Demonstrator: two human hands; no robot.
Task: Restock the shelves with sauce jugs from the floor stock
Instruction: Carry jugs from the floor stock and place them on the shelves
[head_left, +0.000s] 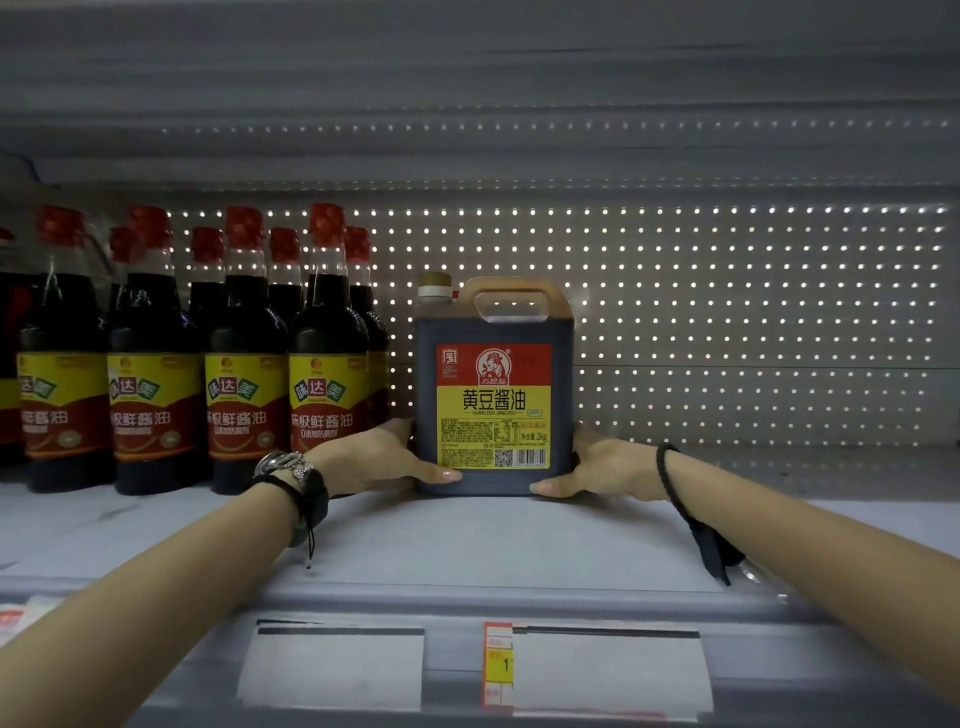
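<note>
A dark square sauce jug (492, 332) with a red and yellow label, a moulded handle and a gold cap stands upright on the grey shelf (467, 540), well back from the front edge. My left hand (379, 457) grips its lower left side, thumb across the front bottom corner. My right hand (602, 467) grips the lower right side the same way. The fingers behind the jug are hidden.
Several tall dark sauce bottles (244, 358) with red caps fill the shelf to the left, the nearest almost touching my left hand. A perforated back panel (727, 322) runs behind. Bare shelf lies to the right of the jug. Price tags (498, 665) line the shelf's front rail.
</note>
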